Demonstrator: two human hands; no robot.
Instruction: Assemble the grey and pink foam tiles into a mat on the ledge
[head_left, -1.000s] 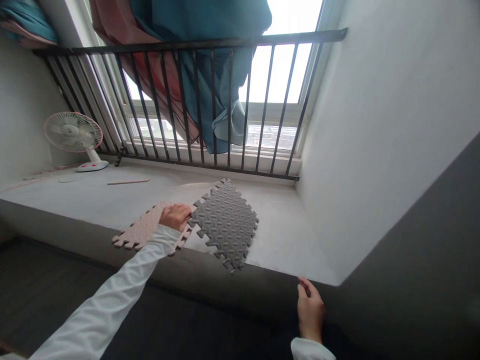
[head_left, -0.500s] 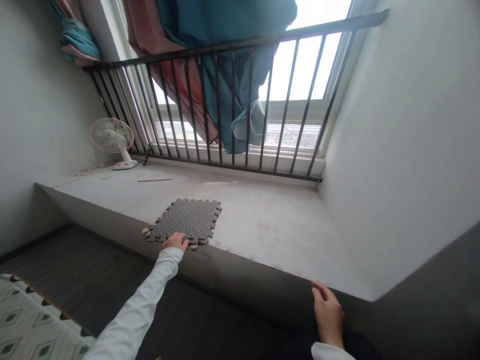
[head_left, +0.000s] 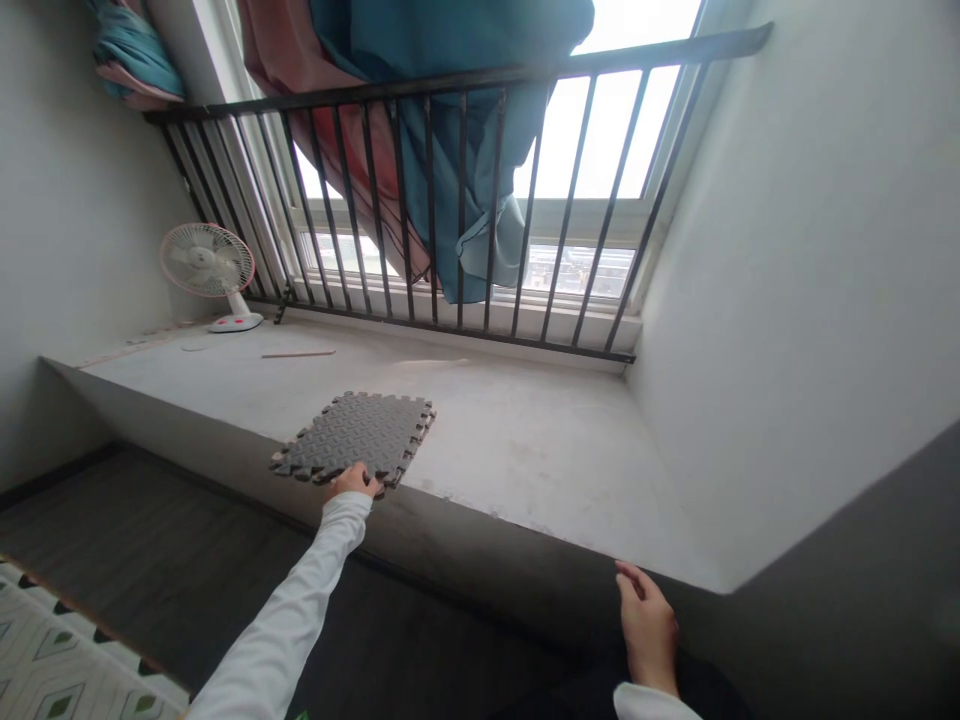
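Note:
Grey foam mat tiles (head_left: 364, 430) with jigsaw edges and a raised pattern lie in a low stack on the white window ledge (head_left: 517, 450). Their near corner reaches past the ledge's front edge. My left hand (head_left: 352, 482) grips the near edge of the tiles, fingers on top; the thumb is hidden beneath. Off to the right, my right hand (head_left: 646, 620) hovers by the front edge of the ledge. Its fingers are loosely curved, with a gap between thumb and forefinger and nothing visible in it.
A small white and pink fan (head_left: 214, 265) stands at the ledge's left end. A thin stick (head_left: 298, 354) lies behind the tiles. Dark metal railing (head_left: 461, 210) runs before the window, with a teal and pink curtain (head_left: 420, 50) behind. A patterned cover (head_left: 67, 650) shows at lower left.
The whole view has shifted slightly, moving the ledge and fan leftward. The tiles have turned a little, and my left hand sits nearer their right corner. My right hand looks much the same.

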